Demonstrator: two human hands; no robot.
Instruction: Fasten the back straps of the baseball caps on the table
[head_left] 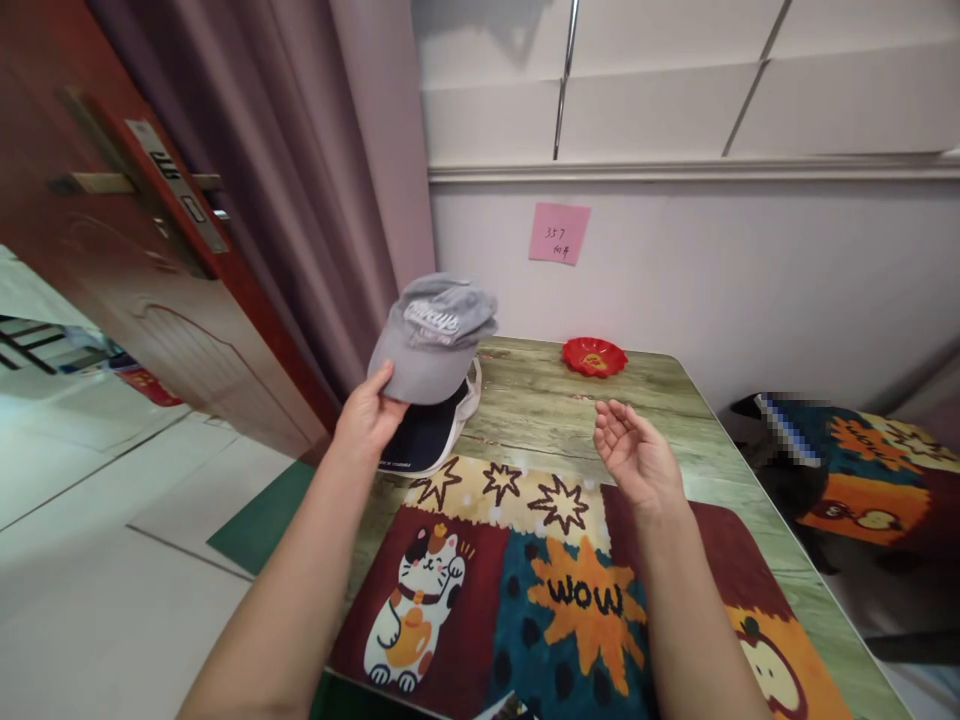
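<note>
My left hand (369, 412) grips the brim of a grey baseball cap (435, 335) with white lettering on its front, thumb on top and fingers beneath. The cap is held up above a dark navy cap with a white edge (424, 435), which rests on the table's left side and is partly hidden. Palm up and fingers slightly curled, my right hand (634, 455) holds nothing over the table (525, 400). Below both hands lies a colourful mat (555, 540) with a cat figure and the word WOW.
A red scalloped dish (595, 357) sits at the table's back edge. On the wall above is a pink note (559, 233). A purple curtain (315, 150) and an open wooden door (150, 250) stand at left. A stool with a patterned cover (877, 480) is at right.
</note>
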